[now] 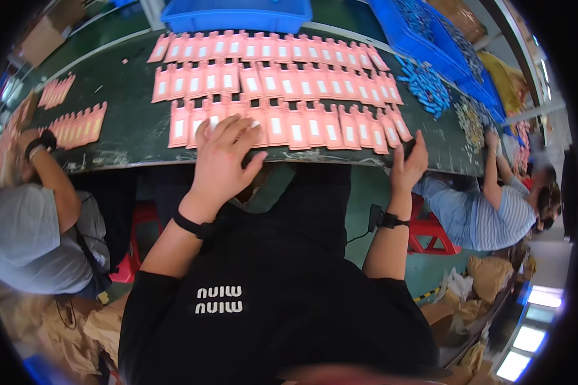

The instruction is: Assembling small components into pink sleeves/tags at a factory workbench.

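Observation:
Three rows of flat pink tag-shaped pieces (295,131), each with a white rectangle, lie side by side on the dark green table (128,138). My left hand (221,157) rests over the near row, left of its middle, fingers spread and touching the pieces; it covers parts of a few of them. At the right end of that row, my right hand (410,168) stands beside the last piece, fingers stretched and thumb apart. Nothing shows in its grasp. Whether it touches that piece I cannot tell.
Small blue parts (424,86) are heaped right of the rows, beside pale small parts (471,125). Blue bins (237,16) stand along the back. At the left, another person's hand (26,141) is near more pink pieces (77,128); a person (504,208) sits at the right.

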The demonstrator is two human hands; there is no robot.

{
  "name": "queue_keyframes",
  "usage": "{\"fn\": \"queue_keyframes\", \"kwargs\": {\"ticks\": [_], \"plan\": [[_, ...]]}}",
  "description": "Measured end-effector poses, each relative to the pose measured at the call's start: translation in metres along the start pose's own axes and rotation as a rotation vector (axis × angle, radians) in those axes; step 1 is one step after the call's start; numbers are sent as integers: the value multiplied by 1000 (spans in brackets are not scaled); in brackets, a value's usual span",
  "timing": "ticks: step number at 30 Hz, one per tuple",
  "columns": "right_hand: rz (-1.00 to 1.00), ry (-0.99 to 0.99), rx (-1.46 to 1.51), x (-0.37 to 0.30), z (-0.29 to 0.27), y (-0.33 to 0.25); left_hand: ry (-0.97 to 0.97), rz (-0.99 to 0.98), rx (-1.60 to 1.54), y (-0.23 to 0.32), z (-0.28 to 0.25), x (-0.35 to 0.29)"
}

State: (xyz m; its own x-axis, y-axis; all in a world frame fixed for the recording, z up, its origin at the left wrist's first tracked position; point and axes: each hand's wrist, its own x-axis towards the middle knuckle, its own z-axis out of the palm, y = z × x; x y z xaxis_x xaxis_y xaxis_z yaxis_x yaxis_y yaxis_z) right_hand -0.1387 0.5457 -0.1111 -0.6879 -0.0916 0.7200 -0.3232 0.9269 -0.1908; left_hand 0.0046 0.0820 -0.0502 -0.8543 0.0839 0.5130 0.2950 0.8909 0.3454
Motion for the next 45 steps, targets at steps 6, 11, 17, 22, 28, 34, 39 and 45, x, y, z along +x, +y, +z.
{"fn": "queue_keyframes", "kwargs": {"ticks": [6,11,17,22,28,34,39,45], "plan": [[-14,-104,-6,6,-18,-8,-25,40,-21,-3,1,5],[-63,-160,-24,9,-27,-8,14,49,-22,-8,0,13],[-32,-221,-141,15,-25,-20,29,54,-17,-8,-1,16],[-47,-274,-177,14,-25,-31,127,139,-14,-13,1,11],[-12,-296,-181,12,-4,-28,296,120,42,-31,-37,-15],[-17,-358,-257,8,-9,-13,390,-102,72,-76,-53,-22],[100,-377,-295,8,9,-21,214,-321,158,-58,-46,-30],[-15,-140,-198,-3,16,-7,242,-339,208,-76,-49,-24]]}}
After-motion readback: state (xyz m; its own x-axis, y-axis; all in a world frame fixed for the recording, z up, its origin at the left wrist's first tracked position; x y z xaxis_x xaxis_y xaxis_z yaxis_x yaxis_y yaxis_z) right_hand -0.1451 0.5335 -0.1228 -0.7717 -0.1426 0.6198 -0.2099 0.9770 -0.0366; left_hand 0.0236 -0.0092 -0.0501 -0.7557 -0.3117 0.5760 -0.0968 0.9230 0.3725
